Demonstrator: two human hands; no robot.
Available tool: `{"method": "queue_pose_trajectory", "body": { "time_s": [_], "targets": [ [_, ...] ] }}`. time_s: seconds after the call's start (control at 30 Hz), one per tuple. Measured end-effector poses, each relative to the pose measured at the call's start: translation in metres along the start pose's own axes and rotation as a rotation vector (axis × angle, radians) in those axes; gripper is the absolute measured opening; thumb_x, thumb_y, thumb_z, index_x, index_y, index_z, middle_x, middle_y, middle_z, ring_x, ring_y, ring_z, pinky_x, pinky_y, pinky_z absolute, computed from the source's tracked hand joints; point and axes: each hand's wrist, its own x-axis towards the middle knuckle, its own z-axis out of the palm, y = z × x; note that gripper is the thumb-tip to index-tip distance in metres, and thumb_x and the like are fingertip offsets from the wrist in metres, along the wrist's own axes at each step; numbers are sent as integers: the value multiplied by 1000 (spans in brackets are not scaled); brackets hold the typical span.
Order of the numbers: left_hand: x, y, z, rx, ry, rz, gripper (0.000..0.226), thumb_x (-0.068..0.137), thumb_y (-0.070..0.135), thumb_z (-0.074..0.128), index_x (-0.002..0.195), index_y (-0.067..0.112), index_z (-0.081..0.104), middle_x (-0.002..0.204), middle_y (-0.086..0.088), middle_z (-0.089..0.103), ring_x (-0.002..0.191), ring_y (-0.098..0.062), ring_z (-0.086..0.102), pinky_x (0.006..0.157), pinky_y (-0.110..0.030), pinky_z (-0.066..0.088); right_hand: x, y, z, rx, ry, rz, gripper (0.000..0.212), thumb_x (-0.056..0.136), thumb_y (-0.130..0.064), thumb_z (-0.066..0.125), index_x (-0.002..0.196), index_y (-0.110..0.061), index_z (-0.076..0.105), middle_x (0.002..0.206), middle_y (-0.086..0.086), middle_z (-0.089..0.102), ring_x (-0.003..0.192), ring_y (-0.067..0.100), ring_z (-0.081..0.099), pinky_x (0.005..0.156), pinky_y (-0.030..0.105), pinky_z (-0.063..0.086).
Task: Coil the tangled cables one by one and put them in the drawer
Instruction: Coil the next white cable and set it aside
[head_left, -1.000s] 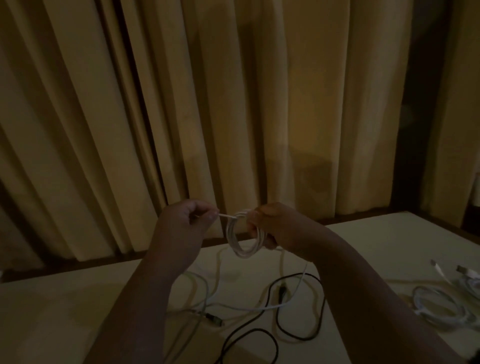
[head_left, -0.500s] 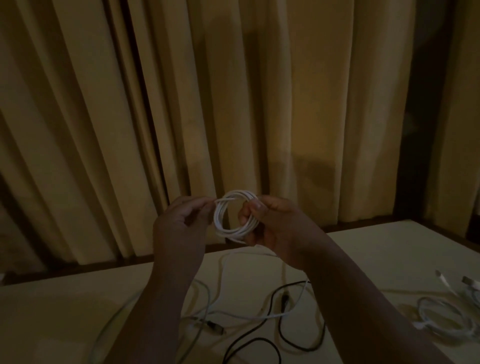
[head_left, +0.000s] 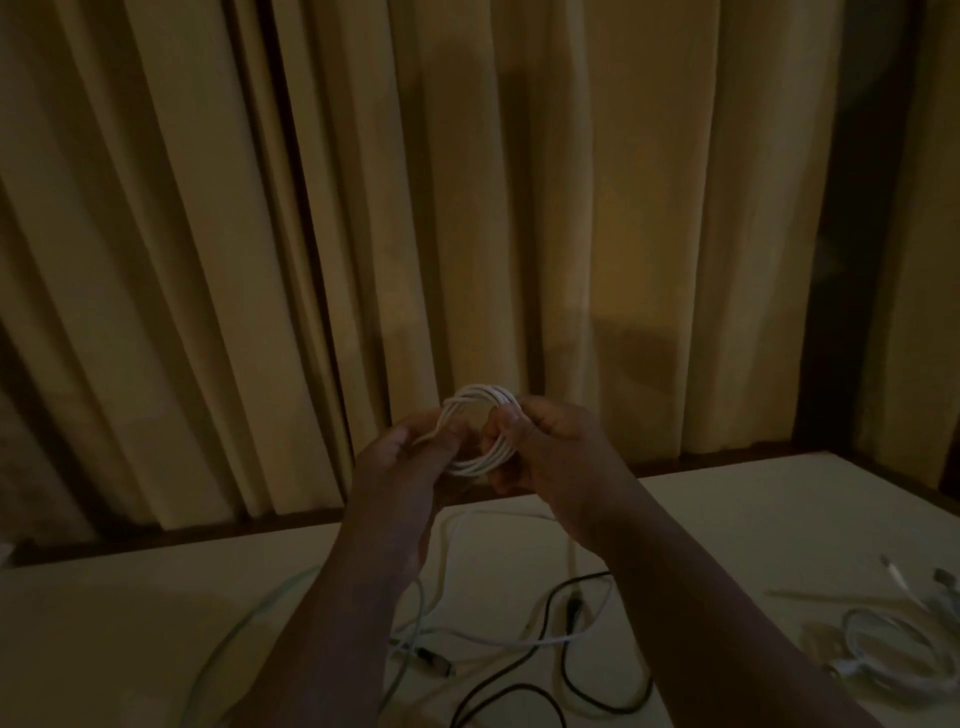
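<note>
A small white cable coil (head_left: 480, 399) is held up in front of the curtain, above the table. My left hand (head_left: 410, 457) pinches its left side and my right hand (head_left: 545, 447) grips its right side. Below my hands a tangle lies on the table: a black cable (head_left: 566, 675), a white cable (head_left: 498, 642) and a pale green cable (head_left: 244, 618). No drawer is in view.
Coiled white cables (head_left: 893, 654) with loose plugs lie at the table's right edge. The pale table (head_left: 753, 525) ends at a dark ledge under heavy yellow curtains (head_left: 467, 208). The room is dim.
Both hands have lifted the coil higher and come closer together. The free end that my left hand pulled out to the side now lies along the coil.
</note>
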Motion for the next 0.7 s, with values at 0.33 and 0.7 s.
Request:
{"method": "queue_pose_trajectory", "body": {
  "time_s": [0.33,0.7],
  "targets": [
    [3,-4,-2,-32,50,-115,18,96,26,62,96,14,76,96,-8,77,81,-19,75,59,-30,56,-2,4,5,-298,46,-88,27,106,-27,48,102,-9,68,83,7,72,72,22,71,65,38,62],
    [5,-6,-3,-420,1,-341,55,83,32,67,129,1,63,108,-16,62,92,-30,58,63,-33,42,5,10,2,-717,131,-234,23,103,-25,55,81,-24,58,76,-6,56,68,5,57,56,18,43]
  ]
}}
